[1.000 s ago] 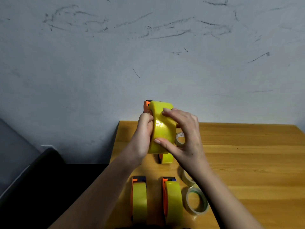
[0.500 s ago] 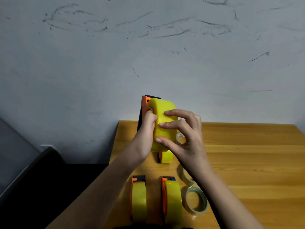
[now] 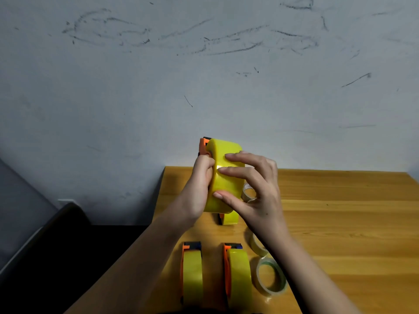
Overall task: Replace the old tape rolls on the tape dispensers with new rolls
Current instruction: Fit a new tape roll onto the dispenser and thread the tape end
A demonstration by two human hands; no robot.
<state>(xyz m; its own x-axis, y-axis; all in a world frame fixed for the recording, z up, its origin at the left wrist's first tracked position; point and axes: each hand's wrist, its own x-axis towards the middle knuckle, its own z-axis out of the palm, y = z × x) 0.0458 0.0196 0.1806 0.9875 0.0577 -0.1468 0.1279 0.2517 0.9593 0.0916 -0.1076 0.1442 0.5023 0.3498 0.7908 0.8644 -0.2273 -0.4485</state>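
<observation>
Now the person holds one orange tape dispenser [image 3: 203, 145] up above the far left corner of the wooden table [image 3: 340, 223], with a full yellow tape roll [image 3: 224, 175] on it. The left hand [image 3: 197, 189] grips the dispenser and the left edge of the roll, fingers curled. The right hand [image 3: 256, 189] pinches the roll's outer face between the thumb and bent fingers, probably seating it or looking for the loose end.

I think the roll could sit crooked on the hub if the right hand presses only on one side, and then the tape would not run straight. The tape end could also stick back to the roll, because the grasp is light.

Regarding holders and contents: below the held dispenser, near the table's front edge, two more dispensers [image 3: 192, 273] [image 3: 237, 275] each carry a thick yellow roll. Another one [image 3: 229, 218] stands just under the hands, mostly hidden. Thin, nearly used rolls [image 3: 271, 278] lie loose beside them.
</observation>
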